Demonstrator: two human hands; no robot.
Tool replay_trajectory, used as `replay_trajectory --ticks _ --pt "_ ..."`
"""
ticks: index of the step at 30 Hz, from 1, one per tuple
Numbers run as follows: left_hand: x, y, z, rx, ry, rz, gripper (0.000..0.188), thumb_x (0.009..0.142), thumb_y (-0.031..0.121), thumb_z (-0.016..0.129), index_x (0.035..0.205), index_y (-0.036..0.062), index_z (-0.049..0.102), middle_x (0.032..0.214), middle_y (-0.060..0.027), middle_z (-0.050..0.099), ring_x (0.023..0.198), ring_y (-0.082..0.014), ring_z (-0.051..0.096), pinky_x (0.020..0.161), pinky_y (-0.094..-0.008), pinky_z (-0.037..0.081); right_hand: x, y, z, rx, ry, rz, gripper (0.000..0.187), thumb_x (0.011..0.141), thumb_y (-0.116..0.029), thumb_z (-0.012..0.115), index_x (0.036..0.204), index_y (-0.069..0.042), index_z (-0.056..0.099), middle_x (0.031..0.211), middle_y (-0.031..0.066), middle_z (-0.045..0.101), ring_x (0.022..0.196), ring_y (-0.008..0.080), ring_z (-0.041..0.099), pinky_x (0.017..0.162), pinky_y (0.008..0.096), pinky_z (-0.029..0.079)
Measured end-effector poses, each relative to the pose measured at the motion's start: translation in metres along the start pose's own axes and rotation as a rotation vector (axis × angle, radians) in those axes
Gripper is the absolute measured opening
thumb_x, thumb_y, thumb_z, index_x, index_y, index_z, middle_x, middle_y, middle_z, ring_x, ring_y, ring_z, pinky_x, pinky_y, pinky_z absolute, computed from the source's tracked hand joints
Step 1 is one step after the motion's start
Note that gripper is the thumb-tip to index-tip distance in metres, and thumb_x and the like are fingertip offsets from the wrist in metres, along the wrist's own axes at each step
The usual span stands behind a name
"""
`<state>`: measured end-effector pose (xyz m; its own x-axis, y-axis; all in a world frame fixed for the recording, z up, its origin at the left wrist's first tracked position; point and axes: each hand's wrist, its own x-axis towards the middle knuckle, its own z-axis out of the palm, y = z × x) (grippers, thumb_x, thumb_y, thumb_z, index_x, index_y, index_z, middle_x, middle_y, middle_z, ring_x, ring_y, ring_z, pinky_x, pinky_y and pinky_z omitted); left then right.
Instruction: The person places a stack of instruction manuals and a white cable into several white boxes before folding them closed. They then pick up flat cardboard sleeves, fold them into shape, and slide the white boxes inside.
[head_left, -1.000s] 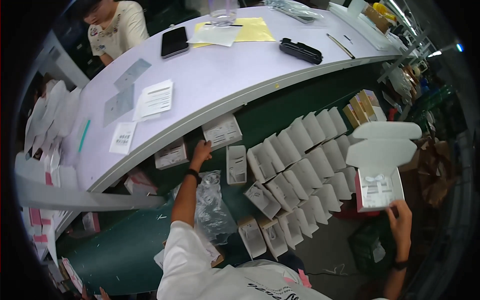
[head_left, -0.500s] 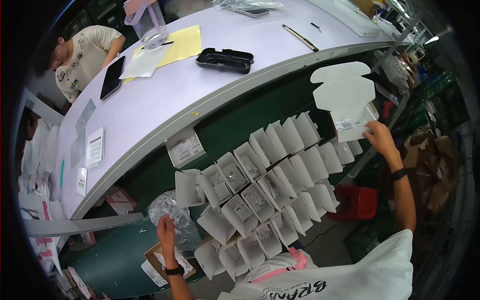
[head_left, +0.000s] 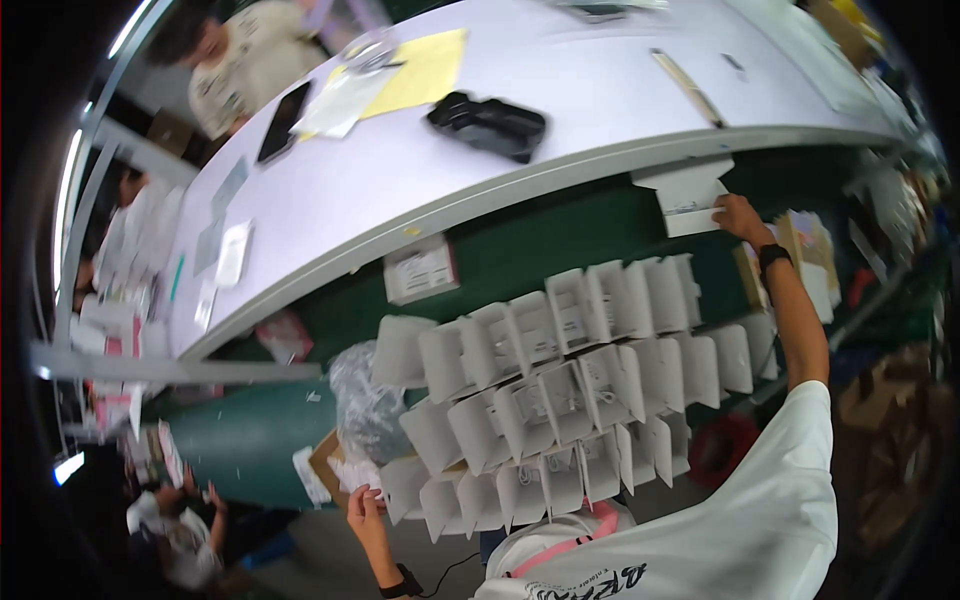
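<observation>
White-topped table [head_left: 600, 95] curves past the far side of both hands; yellow sheet [head_left: 440, 70], phone [head_left: 285, 122] and black case [head_left: 490, 126] on it, co-worker [head_left: 250, 62] seated beyond. Green surface [head_left: 520, 232] runs underneath.

Right hand [head_left: 742, 218]: fingers closed on the near wall of an open white box [head_left: 690, 224], by its right corner. Box sits just left of those fingertips, close to the table edge, lid up. My take: pinch only the wall, keep fingertips out of the contents, hold it level, don't let the lid snag on the table edge.

Left hand [head_left: 366, 508]: fingers loosely curled, just below a brown carton [head_left: 322, 466]. Can't tell if they touch anything.

Containers: carton by the left fingertips has white papers [head_left: 352, 474]. Clear plastic bag [head_left: 368, 405] lies beyond those fingers. Three rows of lidded white boxes [head_left: 660, 372] stand open between the hands; some show white cables [head_left: 604, 394], others too blurred. Held box has something pale inside, too small to ID. Another white box [head_left: 420, 275], well left of the right fingers, shows printed paper.
</observation>
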<state>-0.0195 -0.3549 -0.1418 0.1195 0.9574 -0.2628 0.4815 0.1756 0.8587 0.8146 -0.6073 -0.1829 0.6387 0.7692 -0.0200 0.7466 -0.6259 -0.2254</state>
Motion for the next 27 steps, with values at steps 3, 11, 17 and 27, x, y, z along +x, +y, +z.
replay_trajectory --ticks 3,11,17,27 --pt "-0.043 -0.006 -0.010 0.009 0.098 -0.062 0.025 0.097 0.020 0.053 0.111 -0.0003 0.060 0.090 -0.0075 0.067 0.069 -0.0091 0.057 0.059 -0.0234 0.046 0.055 -0.018 0.051 0.415 -0.161 0.073 0.020 0.078 -0.014 0.065 0.086 0.005 0.065 0.076 0.0181 0.065 0.071 0.0269 0.067 0.068 0.0380 0.053" --pt "-0.089 -0.009 0.011 -0.210 0.132 -0.411 0.039 0.100 0.035 0.047 0.122 0.0038 0.054 0.110 -0.0103 0.061 0.099 -0.0159 0.059 0.074 -0.0312 0.050 0.123 -0.090 0.140 0.873 -0.739 0.016 0.039 0.082 -0.027 0.060 0.117 -0.010 0.059 0.111 0.0045 0.062 0.105 0.0170 0.056 0.080 0.0367 0.050" --pt "-0.072 -0.023 0.028 -0.210 -0.067 -0.378 0.051 0.100 0.044 0.043 0.130 0.0037 0.048 0.120 -0.0090 0.057 0.106 -0.0182 0.058 0.079 -0.0327 0.051 0.121 -0.070 0.088 0.787 -0.602 0.074 0.039 0.085 -0.024 0.054 0.123 -0.016 0.058 0.117 0.0019 0.058 0.112 0.0179 0.053 0.088 0.0392 0.047" --pt "-0.024 -0.075 -0.044 -0.473 -0.104 -0.365 0.049 0.098 0.041 0.051 0.129 0.0034 0.049 0.120 -0.0078 0.056 0.105 -0.0178 0.057 0.078 -0.0324 0.050 -0.006 -0.160 -0.016 0.562 -0.380 -0.011 0.023 0.093 -0.023 0.057 0.110 -0.010 0.062 0.095 -0.0021 0.061 0.087 0.0083 0.055 0.070 0.0233 0.043"
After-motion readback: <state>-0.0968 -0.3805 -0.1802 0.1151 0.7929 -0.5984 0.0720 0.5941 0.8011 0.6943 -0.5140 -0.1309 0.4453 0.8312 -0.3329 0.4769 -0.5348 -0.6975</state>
